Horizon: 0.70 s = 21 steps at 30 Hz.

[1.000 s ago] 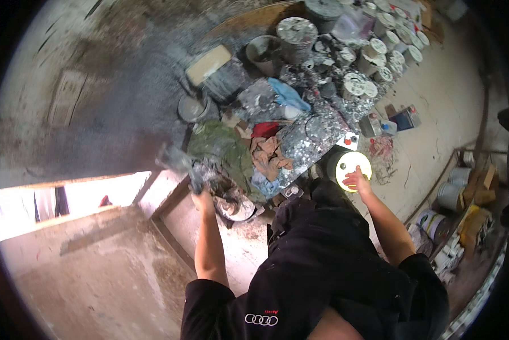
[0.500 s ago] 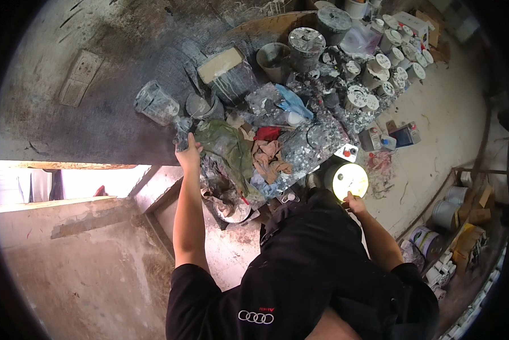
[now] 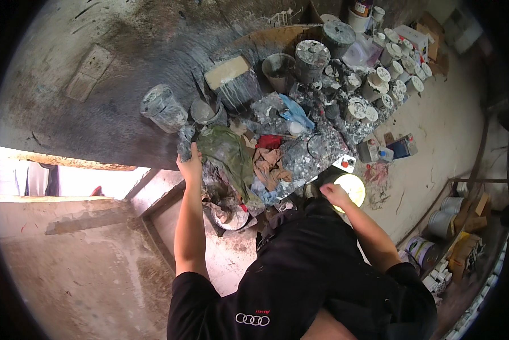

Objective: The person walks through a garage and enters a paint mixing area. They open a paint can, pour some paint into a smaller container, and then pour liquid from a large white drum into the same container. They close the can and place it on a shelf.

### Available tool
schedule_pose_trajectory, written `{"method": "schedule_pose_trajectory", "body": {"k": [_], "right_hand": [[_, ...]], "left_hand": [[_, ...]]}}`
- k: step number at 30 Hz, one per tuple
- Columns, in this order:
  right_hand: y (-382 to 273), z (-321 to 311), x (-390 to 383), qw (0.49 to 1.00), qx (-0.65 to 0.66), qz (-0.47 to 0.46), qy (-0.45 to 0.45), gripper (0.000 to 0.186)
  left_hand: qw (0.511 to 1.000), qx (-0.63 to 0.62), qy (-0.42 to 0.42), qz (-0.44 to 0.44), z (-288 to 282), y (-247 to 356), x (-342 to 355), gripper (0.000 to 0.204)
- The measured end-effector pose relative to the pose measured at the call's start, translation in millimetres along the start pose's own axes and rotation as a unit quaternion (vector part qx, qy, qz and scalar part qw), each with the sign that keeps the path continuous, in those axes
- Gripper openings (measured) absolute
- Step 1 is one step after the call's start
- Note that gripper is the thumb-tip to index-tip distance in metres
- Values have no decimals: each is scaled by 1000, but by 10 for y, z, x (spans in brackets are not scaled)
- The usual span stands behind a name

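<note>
In the head view there is one grey, paint-smeared tool with a translucent cup-shaped end (image 3: 172, 117), one round, bright pale-yellow disc (image 3: 353, 191), one crumpled olive-green cloth (image 3: 226, 156) and one small red cloth (image 3: 269, 141). The cloths lie on a paint-splattered worktop (image 3: 308, 152) above a pale, stained floor (image 3: 435, 127). The left arm stretches forward, its hand (image 3: 190, 165) gripping the tool beside the green cloth. The right hand (image 3: 336, 195) overlaps the disc, fingers curled; whether it holds anything, I cannot tell.

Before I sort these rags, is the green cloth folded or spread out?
Loosely spread: the green cloth lies broadly draped, with uneven wrinkles.
</note>
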State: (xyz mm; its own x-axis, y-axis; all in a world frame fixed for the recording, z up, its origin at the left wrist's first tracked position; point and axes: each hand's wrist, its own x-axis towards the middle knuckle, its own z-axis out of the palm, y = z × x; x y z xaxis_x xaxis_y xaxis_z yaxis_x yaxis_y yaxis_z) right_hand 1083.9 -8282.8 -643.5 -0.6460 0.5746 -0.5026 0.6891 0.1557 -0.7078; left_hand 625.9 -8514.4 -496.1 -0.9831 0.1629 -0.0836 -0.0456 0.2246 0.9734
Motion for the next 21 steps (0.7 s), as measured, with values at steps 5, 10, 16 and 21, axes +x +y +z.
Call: {"method": "schedule_pose_trajectory", "body": {"k": [5,10,16,21], "right_hand": [[-1586,-247,250,976,29,-210,51,57],[-3155,-483,151,940,8,-336,65,69],[-4420,-386,85,864,-11,-481,146,93],[-5034,-197,157,838,-62,-508,190,106]], "left_hand": [[1000,-7,3,4,-37,18,-52,26],[999,-11,-3,34,-39,-23,-82,27],[999,-25,-21,34,-72,-5,-187,22],[962,117,9,247,-100,96,-416,27]]}}
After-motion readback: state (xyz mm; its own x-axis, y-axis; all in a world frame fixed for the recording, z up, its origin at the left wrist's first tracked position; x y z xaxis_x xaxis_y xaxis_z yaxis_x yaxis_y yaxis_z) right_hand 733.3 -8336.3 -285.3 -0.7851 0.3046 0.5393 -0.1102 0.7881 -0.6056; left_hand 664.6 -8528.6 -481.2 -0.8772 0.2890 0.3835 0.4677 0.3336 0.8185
